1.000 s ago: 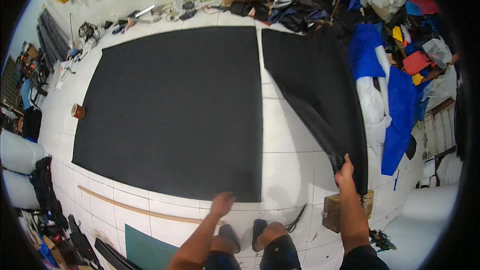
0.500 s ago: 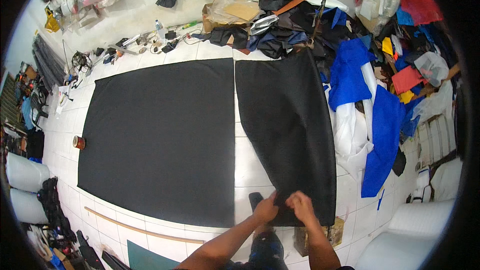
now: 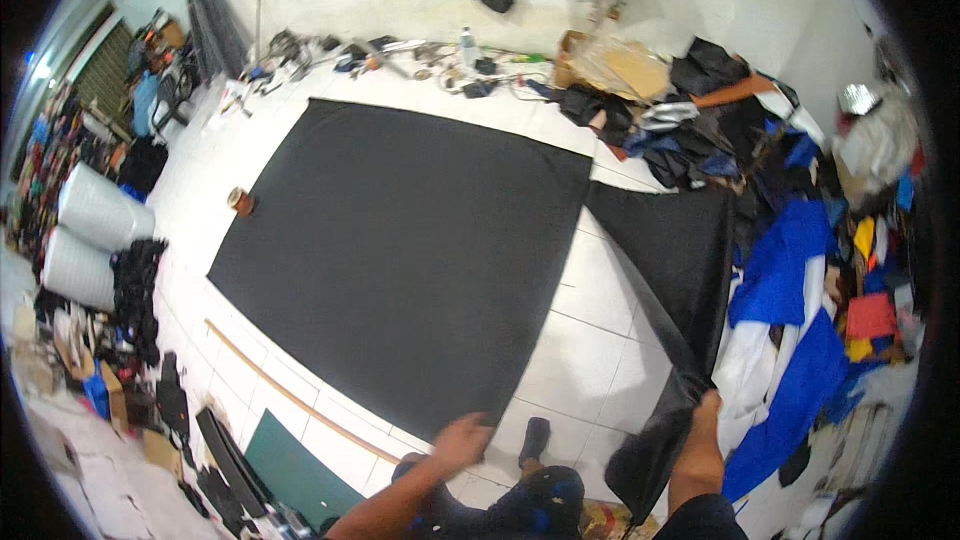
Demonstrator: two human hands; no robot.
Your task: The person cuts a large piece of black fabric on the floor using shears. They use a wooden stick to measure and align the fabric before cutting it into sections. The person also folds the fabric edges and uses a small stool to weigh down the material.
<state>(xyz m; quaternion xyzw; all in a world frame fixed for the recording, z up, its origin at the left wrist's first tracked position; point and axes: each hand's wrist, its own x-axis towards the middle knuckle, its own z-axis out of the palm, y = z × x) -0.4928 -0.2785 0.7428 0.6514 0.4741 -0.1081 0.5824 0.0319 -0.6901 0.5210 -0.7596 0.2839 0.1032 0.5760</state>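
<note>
A large black fabric sheet [image 3: 400,250] lies flat on the tiled floor. To its right is a narrower black fabric piece [image 3: 672,235], its far end spread out and its near part bunched and drooping. My right hand [image 3: 706,412] is closed on this narrower piece near its near end and holds it off the floor. My left hand [image 3: 464,442], smeared by motion, hovers by the near right corner of the large sheet; its fingers do not show clearly, nor whether they touch the fabric.
Blue cloth [image 3: 785,270] and white cloth [image 3: 748,365] lie at the right. A pile of scraps [image 3: 700,125] fills the back right. A wooden strip [image 3: 300,390], a green sheet [image 3: 300,470] and a can [image 3: 240,202] sit around the large sheet. White rolls [image 3: 105,210] stand left.
My right hand has pulled the narrower fabric's near end rightward and up. My left hand has come off that piece and moved left to the large sheet's corner. The view has turned.
</note>
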